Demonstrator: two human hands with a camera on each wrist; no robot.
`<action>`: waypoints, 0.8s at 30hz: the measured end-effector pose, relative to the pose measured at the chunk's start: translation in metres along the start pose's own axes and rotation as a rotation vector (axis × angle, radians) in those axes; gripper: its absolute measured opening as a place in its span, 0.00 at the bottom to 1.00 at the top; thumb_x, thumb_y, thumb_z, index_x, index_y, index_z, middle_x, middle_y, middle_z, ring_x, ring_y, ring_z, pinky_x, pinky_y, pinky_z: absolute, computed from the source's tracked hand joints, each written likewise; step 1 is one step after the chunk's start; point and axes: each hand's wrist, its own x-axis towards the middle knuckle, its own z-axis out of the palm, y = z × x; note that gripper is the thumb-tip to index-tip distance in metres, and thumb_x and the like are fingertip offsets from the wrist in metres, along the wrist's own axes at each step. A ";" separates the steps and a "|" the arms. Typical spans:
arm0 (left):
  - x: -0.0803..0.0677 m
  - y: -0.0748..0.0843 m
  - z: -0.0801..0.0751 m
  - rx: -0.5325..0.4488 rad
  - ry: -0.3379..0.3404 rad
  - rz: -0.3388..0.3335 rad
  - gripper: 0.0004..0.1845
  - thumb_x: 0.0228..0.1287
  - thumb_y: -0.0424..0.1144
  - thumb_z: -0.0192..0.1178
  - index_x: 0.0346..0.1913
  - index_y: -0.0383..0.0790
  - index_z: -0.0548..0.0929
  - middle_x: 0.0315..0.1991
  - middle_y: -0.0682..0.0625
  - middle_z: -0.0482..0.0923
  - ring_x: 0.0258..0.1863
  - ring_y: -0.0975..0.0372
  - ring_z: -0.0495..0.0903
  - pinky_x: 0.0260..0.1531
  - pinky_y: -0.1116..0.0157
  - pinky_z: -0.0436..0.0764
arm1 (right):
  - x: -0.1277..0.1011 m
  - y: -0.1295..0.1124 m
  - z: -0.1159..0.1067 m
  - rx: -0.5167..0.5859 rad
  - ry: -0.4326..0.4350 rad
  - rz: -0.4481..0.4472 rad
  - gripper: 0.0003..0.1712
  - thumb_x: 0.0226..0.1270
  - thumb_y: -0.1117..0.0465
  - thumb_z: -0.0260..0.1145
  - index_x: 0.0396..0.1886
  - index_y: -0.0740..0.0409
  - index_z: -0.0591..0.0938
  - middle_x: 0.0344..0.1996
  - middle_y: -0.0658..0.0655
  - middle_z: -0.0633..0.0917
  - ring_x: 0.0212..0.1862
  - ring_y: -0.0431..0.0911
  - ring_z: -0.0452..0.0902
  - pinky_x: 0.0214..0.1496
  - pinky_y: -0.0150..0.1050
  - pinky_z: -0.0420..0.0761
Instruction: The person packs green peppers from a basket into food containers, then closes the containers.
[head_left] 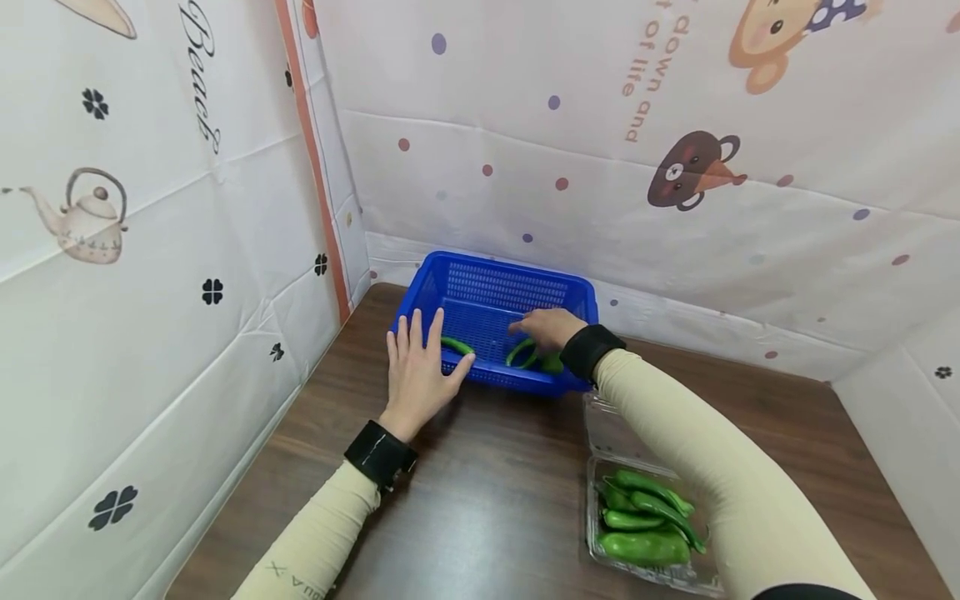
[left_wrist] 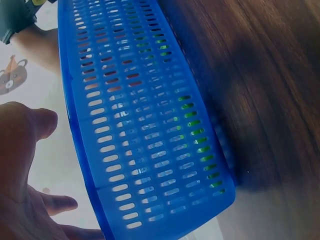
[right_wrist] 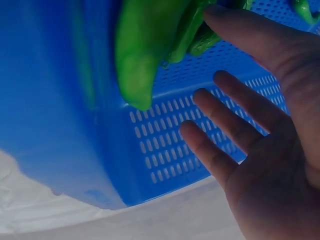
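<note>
1. Where the right hand (head_left: 551, 329) dips into the blue basket (head_left: 510, 287), head view, a large pepper (head_left: 552, 364) lies just beside it, farther from the spread left hand (head_left: 418, 375).
2. Left wrist: basket beside that hand.
3. Right wrist: fingers parted, pepper beyond their tips, long axis crosswise.

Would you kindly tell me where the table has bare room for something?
The table is bare between the left sleeve and clear container, in front of the blue basket, and between the right sleeve and right wall. Crowded: the basket's near side, with left hand, right hand and green peppers.
</note>
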 end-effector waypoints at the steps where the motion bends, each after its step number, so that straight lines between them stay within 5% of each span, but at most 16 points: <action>1: 0.001 -0.001 -0.001 -0.002 -0.002 -0.003 0.48 0.68 0.66 0.60 0.81 0.41 0.59 0.78 0.29 0.54 0.78 0.33 0.50 0.74 0.33 0.45 | 0.001 0.000 0.000 -0.007 -0.001 -0.001 0.34 0.61 0.69 0.77 0.68 0.52 0.80 0.59 0.61 0.84 0.59 0.56 0.81 0.60 0.54 0.82; 16: -0.001 -0.009 -0.005 -0.015 -0.028 -0.055 0.47 0.68 0.65 0.60 0.81 0.45 0.60 0.79 0.29 0.53 0.79 0.33 0.46 0.76 0.37 0.44 | -0.002 -0.014 0.000 0.025 0.069 -0.011 0.29 0.61 0.76 0.72 0.61 0.55 0.85 0.54 0.59 0.87 0.52 0.53 0.83 0.58 0.51 0.83; 24: -0.004 -0.009 -0.001 -0.014 -0.048 -0.071 0.46 0.69 0.66 0.57 0.82 0.47 0.59 0.80 0.31 0.51 0.79 0.35 0.43 0.76 0.39 0.42 | -0.002 -0.022 0.005 -0.015 0.153 -0.092 0.24 0.64 0.77 0.67 0.57 0.56 0.86 0.47 0.58 0.89 0.46 0.51 0.85 0.53 0.49 0.85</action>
